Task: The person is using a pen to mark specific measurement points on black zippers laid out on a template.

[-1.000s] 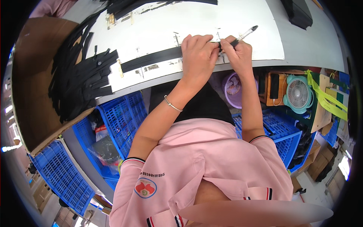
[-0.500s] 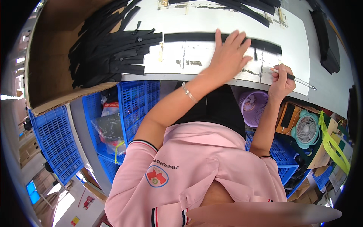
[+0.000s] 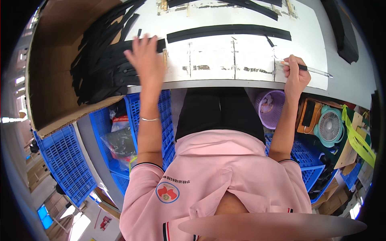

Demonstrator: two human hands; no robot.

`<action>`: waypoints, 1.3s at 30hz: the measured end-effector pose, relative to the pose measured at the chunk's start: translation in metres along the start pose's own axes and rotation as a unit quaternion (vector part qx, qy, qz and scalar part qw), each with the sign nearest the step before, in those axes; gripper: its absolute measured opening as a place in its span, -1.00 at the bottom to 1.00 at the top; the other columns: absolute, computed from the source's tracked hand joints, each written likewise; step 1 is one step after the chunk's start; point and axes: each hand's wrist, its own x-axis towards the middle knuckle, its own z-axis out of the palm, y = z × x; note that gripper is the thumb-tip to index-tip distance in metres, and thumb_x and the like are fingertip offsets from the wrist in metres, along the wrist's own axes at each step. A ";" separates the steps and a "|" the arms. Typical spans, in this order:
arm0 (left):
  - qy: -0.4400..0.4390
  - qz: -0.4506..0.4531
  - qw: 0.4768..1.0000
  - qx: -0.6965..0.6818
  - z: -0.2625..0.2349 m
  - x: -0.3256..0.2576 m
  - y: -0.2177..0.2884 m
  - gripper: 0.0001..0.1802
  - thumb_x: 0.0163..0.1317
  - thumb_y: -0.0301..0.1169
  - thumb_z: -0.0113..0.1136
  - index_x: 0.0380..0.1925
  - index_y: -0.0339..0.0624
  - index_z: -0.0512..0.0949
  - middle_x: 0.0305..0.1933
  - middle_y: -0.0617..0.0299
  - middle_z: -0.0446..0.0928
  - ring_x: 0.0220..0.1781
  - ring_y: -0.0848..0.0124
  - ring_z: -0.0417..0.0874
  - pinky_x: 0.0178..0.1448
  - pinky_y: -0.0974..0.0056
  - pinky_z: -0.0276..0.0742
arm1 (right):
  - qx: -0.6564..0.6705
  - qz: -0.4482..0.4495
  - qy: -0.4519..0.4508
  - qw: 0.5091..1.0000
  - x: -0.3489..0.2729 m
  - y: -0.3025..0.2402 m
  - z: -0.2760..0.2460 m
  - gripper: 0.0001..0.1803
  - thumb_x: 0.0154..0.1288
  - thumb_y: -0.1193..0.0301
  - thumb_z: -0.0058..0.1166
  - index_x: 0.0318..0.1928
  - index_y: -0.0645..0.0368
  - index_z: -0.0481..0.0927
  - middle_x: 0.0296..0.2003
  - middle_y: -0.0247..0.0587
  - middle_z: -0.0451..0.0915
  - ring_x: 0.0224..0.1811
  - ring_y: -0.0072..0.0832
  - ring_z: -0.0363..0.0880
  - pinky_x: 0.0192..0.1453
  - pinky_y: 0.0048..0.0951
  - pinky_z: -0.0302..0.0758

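A long black zipper point(image 3: 229, 32) lies flat across the white board point(image 3: 257, 54), with its pull hanging toward me near the right end. My left hand point(image 3: 146, 60) is over the right edge of a pile of black zippers point(image 3: 106, 66), fingers spread and slightly blurred, gripping nothing that I can see. Whether its fingertips touch the pile I cannot tell. At the board's near right, my right hand point(image 3: 296, 76) is closed round a pen point(image 3: 317, 71) with a black grip and a clear barrel. The pen's tip points left, near dark marks on the board.
The zipper pile spills out of a cardboard box point(image 3: 48, 52) on the left. More black strips point(image 3: 253, 8) lie along the board's far side, and a black object point(image 3: 341, 36) rests at far right. Below the table edge are blue crates point(image 3: 148, 120), a purple basket point(image 3: 271, 114) and a green fan point(image 3: 330, 126).
My left hand has left the zipper on the board and moved left to the pile. That zipper now lies slightly farther from me. My right hand still holds the pen, almost in place.
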 end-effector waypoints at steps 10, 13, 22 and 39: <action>0.058 -0.078 0.991 -0.094 -0.009 0.006 -0.018 -0.77 0.28 -0.24 0.41 -0.12 -0.02 0.70 0.33 0.20 0.59 0.59 0.06 0.32 0.67 -0.30 -0.20 | 0.009 0.001 -0.008 1.000 -0.001 0.000 0.001 -0.80 0.50 0.39 0.22 -0.25 0.26 0.76 -0.40 -0.36 0.69 -0.44 -0.74 0.49 -0.38 -0.66 0.33; 0.073 -0.021 0.984 -0.160 -0.008 0.003 0.028 -0.79 0.26 -0.26 0.43 -0.15 -0.01 0.71 0.32 0.20 0.60 0.56 0.07 0.37 0.67 -0.26 -0.16 | 0.024 -0.016 -0.003 1.000 0.000 -0.002 0.004 -0.81 0.50 0.37 0.23 -0.20 0.25 0.76 -0.42 -0.37 0.68 -0.46 -0.75 0.46 -0.39 -0.67 0.31; -0.020 0.120 0.950 -0.288 0.017 -0.018 0.175 -0.66 0.31 -0.35 0.38 0.08 -0.10 0.69 0.29 0.12 0.61 0.54 0.03 0.38 0.65 -0.22 -0.02 | -0.242 -0.205 -0.043 0.947 -0.043 -0.017 0.027 -0.68 0.37 0.41 0.30 0.12 0.02 0.72 -0.15 -0.23 0.79 -0.11 -0.41 0.76 -0.03 -0.41 0.58; -0.074 0.041 0.973 -0.216 -0.010 -0.062 0.112 -0.34 0.43 -0.20 0.27 0.46 -0.18 0.40 0.58 0.03 0.31 0.68 -0.01 0.11 0.68 -0.25 -0.32 | -0.466 -0.328 -0.037 0.821 -0.038 0.018 -0.041 -0.49 0.36 0.38 0.32 0.31 0.04 0.60 0.22 -0.38 0.65 0.33 -0.35 0.52 0.54 -0.13 0.28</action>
